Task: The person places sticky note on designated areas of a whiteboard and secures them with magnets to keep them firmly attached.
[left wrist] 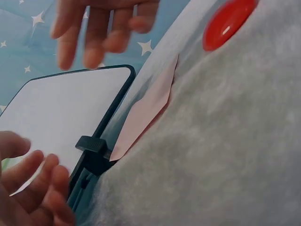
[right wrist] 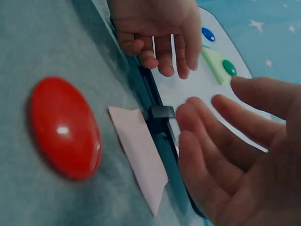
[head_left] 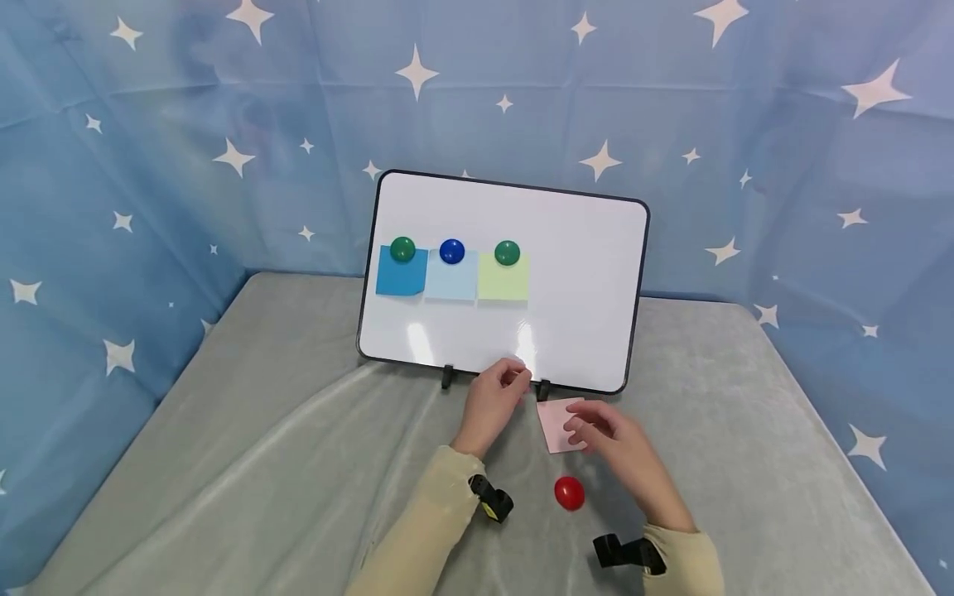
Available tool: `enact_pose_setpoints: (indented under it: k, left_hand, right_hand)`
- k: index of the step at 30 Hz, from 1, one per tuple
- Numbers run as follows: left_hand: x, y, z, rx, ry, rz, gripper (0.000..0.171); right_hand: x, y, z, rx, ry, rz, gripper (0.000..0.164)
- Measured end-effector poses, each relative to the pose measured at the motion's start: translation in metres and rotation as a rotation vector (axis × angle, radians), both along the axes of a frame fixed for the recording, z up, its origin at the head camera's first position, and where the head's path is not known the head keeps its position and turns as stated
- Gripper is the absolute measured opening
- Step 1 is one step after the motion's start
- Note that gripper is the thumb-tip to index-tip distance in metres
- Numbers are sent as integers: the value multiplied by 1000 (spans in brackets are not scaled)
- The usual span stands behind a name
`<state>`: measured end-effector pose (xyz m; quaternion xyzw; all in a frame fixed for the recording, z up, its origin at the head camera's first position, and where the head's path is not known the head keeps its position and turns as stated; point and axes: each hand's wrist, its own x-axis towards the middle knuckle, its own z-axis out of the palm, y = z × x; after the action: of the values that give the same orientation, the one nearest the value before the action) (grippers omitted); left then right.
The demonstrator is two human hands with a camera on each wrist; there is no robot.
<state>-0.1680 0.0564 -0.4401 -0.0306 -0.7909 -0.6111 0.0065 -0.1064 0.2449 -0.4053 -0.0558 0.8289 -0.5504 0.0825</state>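
Observation:
A pink sticky note [head_left: 553,427] lies on the cloth just below the whiteboard [head_left: 577,290]. My right hand [head_left: 617,443] hovers over the note's right side, fingers loosely bent and holding nothing. To the note's left, my left hand [head_left: 493,407] is in front of the board's lower edge, its fingers relaxed with nothing between them. Closer to me is a round red magnet [head_left: 570,493], touched by neither hand. The right wrist view shows the magnet [right wrist: 66,128] and the slightly bent note [right wrist: 138,157] beside the board's foot, both apart from the fingers.
On the board, a green magnet [head_left: 402,249] is on a blue note [head_left: 401,275], a blue magnet [head_left: 451,252] on a light blue note [head_left: 451,280], another green magnet [head_left: 507,252] on a yellow-green note [head_left: 503,281]. Black feet [head_left: 447,377] support the board. A starry curtain [head_left: 477,132] hangs behind.

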Motion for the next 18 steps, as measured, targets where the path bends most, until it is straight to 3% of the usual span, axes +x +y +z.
enact_pose_setpoints:
  k: [7,18]
  left_hand:
    - [0,1,-2,-205,29,-37,15]
    - [2,1,-8,-344,92,-61,14]
  right_hand:
    - [3,7,-8,-20,-48,36,32]
    - [8,8,-19,77,-121,27,35]
